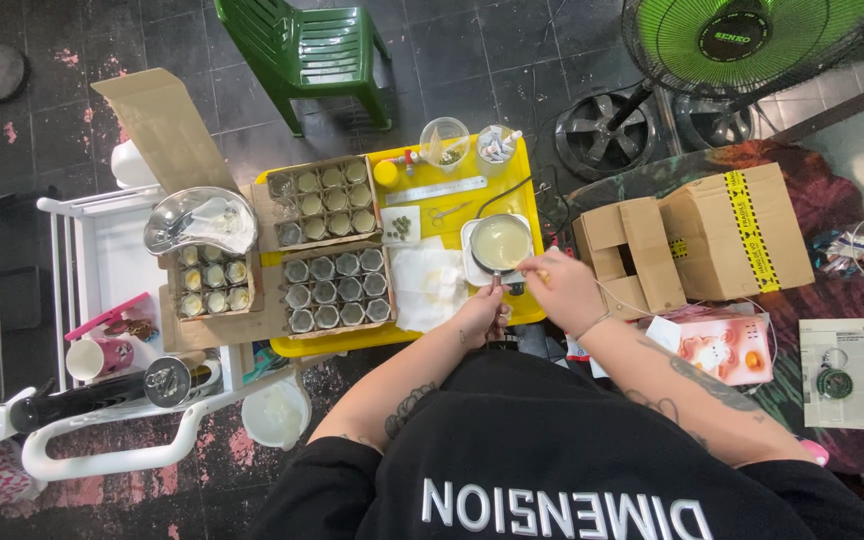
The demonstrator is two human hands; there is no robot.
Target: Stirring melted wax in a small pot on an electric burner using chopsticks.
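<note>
Yellow surface [412, 340] carries cardboard trays of small tins [337, 290] along its left edge. Near its right edge sits a small pot [500, 243] of pale liquid. The left hand [482, 315] grips the pot's handle; the right hand [562, 290] pinches something thin beside the pot.

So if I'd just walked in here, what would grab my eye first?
Probably the bright yellow tray at the centre, with cardboard boxes of small round tins on its left side. At its right edge the left hand and right hand meet beside a small pan of pale liquid. The green fan stands out at upper right.
</note>
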